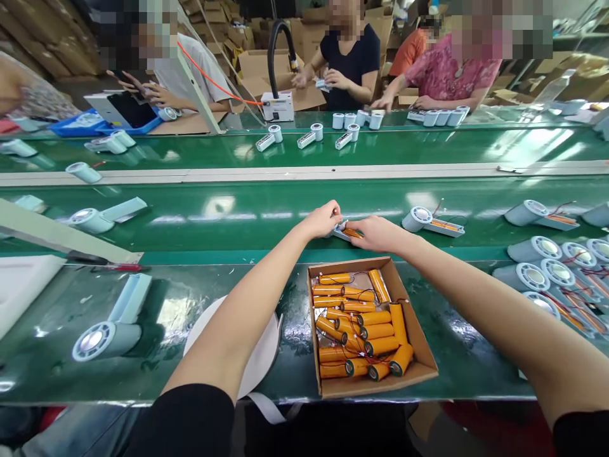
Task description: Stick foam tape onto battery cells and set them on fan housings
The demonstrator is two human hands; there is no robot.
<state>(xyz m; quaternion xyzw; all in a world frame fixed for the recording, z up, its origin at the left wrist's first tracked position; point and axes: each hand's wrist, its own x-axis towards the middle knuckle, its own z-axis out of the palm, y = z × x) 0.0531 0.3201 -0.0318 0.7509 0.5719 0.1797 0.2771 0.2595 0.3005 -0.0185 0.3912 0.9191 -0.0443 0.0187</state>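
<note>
On the green conveyor belt ahead of me, both hands meet over a small light-blue fan housing. An orange battery lies in its open handle. My left hand is closed in a pinch at the housing's left end; what sits between its fingertips is too small to make out. From the right, my right hand grips the handle, fingers bent over the battery. The round head is hidden behind my hands. Nearer to me stands an open cardboard box holding many orange batteries with thin wires.
Right of my hands, another fan housing with a battery lies on the belt. More housings cluster at far right. An empty-handled housing and a white round object lie at left. Co-workers sit across the belts.
</note>
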